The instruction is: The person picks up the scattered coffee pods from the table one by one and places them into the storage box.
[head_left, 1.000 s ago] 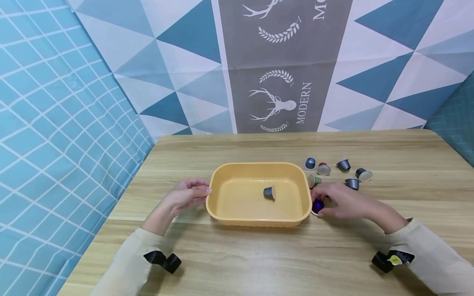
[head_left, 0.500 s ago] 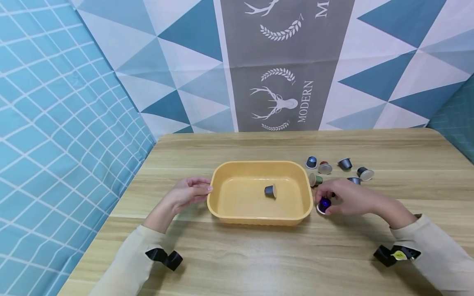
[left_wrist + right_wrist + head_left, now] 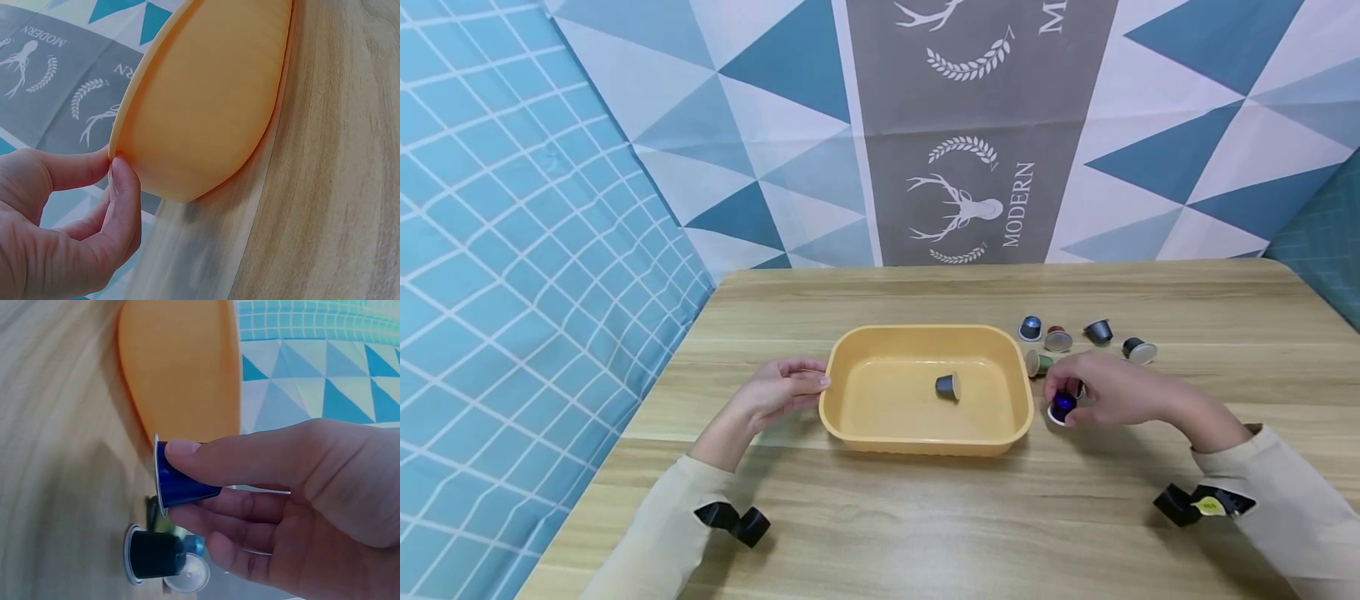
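A yellow plastic bin (image 3: 925, 446) stands on the wooden table with one dark coffee capsule (image 3: 947, 387) lying on its side inside. At the bin's left end, my left hand (image 3: 782, 389) pinches the rim (image 3: 125, 103) between thumb and fingers. To the right of the bin, my right hand (image 3: 1112, 390) holds a blue coffee capsule (image 3: 187, 481) between thumb and fingers. Its silver-rimmed wide end faces the table; whether it touches the wood I cannot tell. Beside it in the right wrist view stands a dark green capsule (image 3: 153, 554), mostly hidden by my hand in the head view.
Several more capsules lie behind my right hand: a green one (image 3: 1039, 364) near the bin, a blue one (image 3: 1031, 327), a red one with a silver lid (image 3: 1057, 340), a grey one (image 3: 1099, 332) and a black one (image 3: 1139, 350). A patterned cloth (image 3: 790, 125) hangs behind the table.
My right hand has moved a little right with the blue capsule, away from the bin's right end. The left hand stays at the rim.
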Action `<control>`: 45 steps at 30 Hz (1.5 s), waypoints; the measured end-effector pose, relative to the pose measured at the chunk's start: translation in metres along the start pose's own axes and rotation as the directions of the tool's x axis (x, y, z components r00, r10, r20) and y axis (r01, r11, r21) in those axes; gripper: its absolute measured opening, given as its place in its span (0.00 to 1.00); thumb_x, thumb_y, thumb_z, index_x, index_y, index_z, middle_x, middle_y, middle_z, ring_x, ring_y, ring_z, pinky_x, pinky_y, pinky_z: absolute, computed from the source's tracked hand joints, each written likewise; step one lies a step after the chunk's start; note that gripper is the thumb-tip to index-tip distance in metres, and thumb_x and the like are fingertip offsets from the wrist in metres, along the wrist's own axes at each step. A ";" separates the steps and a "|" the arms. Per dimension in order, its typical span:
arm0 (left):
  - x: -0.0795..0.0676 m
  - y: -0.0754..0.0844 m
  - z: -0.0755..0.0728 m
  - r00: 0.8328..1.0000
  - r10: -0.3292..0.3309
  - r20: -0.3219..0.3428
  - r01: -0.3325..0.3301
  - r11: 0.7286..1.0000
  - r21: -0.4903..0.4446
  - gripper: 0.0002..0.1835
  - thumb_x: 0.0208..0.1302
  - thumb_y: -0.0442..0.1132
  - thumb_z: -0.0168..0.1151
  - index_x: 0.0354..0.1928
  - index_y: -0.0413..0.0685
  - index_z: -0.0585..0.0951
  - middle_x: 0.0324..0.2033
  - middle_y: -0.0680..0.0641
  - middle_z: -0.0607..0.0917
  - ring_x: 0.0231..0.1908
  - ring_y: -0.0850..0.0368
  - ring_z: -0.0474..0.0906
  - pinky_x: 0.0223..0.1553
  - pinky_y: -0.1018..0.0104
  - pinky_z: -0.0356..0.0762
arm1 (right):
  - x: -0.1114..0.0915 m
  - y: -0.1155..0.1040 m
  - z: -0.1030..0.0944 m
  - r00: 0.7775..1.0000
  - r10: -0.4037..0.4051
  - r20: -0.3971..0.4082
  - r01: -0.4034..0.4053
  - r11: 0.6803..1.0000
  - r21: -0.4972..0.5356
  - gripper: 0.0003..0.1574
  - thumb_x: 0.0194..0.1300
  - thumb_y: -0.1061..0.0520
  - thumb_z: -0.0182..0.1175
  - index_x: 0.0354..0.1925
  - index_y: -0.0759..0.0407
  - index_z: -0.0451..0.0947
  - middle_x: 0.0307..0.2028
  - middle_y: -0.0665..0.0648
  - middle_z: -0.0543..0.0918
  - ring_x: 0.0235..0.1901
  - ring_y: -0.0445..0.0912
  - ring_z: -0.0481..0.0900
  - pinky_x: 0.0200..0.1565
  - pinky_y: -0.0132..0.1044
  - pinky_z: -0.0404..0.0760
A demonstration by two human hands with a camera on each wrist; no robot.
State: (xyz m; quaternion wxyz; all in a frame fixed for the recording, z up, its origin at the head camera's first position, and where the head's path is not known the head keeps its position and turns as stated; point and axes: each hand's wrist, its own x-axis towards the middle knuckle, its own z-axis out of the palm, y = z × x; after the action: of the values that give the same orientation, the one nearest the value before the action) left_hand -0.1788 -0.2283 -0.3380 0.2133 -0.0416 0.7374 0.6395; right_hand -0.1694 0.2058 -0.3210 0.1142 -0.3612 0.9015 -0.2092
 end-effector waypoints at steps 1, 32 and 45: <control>0.000 0.000 0.000 1.000 0.001 -0.002 -0.001 1.000 -0.002 0.20 0.63 0.29 0.60 0.55 0.30 0.70 0.35 0.52 0.82 0.36 0.65 0.81 0.42 0.74 0.84 | 0.001 -0.001 -0.001 1.000 0.003 -0.001 -0.003 1.000 -0.004 0.16 0.48 0.63 0.73 0.33 0.49 0.78 0.31 0.42 0.79 0.32 0.34 0.71 0.33 0.30 0.78; -0.001 -0.002 -0.002 1.000 0.018 0.013 -0.018 1.000 -0.021 0.17 0.62 0.30 0.62 0.52 0.32 0.72 0.33 0.53 0.82 0.35 0.66 0.81 0.40 0.74 0.84 | 0.012 -0.027 -0.028 0.999 0.005 -0.051 -0.006 1.000 -0.024 0.16 0.50 0.63 0.71 0.37 0.49 0.80 0.32 0.44 0.80 0.34 0.38 0.74 0.32 0.31 0.78; -0.002 -0.001 0.000 1.000 0.014 0.015 -0.013 0.999 -0.032 0.18 0.63 0.28 0.59 0.53 0.31 0.70 0.32 0.54 0.82 0.35 0.66 0.81 0.40 0.75 0.83 | 0.018 -0.033 -0.034 0.999 -0.036 -0.034 0.034 0.998 -0.050 0.15 0.50 0.63 0.71 0.33 0.46 0.79 0.29 0.42 0.79 0.31 0.34 0.74 0.30 0.30 0.75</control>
State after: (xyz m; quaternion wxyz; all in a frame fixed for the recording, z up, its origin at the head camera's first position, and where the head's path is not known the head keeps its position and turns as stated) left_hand -0.1764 -0.2289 -0.3382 0.2138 -0.0352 0.7258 0.6529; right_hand -0.1745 0.1812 -0.2767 0.0858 -0.3760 0.9017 -0.1953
